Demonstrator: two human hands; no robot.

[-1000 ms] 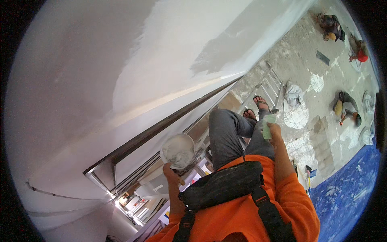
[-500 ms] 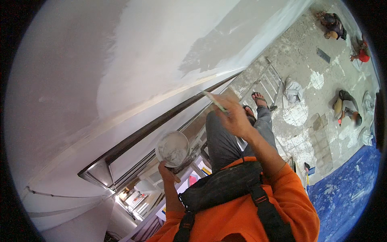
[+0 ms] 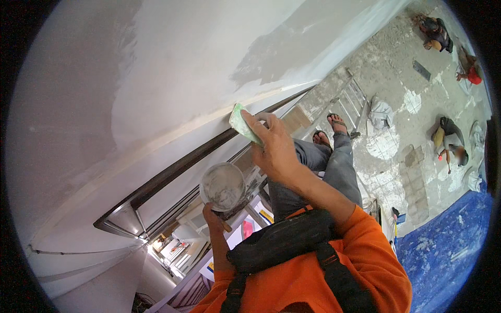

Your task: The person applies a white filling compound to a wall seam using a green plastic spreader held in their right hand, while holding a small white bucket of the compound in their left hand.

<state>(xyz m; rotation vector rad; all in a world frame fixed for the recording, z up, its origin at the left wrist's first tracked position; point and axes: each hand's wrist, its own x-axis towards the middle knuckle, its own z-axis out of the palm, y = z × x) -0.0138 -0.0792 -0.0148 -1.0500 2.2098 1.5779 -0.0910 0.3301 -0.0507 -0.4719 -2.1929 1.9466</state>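
My right hand [image 3: 277,151] grips a pale green, flat filler spreader [image 3: 242,123] smeared with white. Its edge is at the lower border of the wall [image 3: 177,68], close to the dark frame [image 3: 172,176]; whether it touches the wall I cannot tell. Lower and to the left, my left hand [image 3: 213,216] holds a round, pale bowl [image 3: 223,186] by its near rim and underside. Grey-white paste coats the bowl's inside. Lighter, freshly coated patches and darker grey areas show on the wall.
Far below is a stained tiled floor [image 3: 383,172], with a ladder [image 3: 350,107] and a white sack [image 3: 381,113] on it. Other people crouch at the right, one near a blue sheet [image 3: 443,235]. My sandalled feet are high above the floor.
My right hand has moved left and toward me with the spreader, which now shows its broad face. The bowl in my left hand has shifted slightly toward the upper left.
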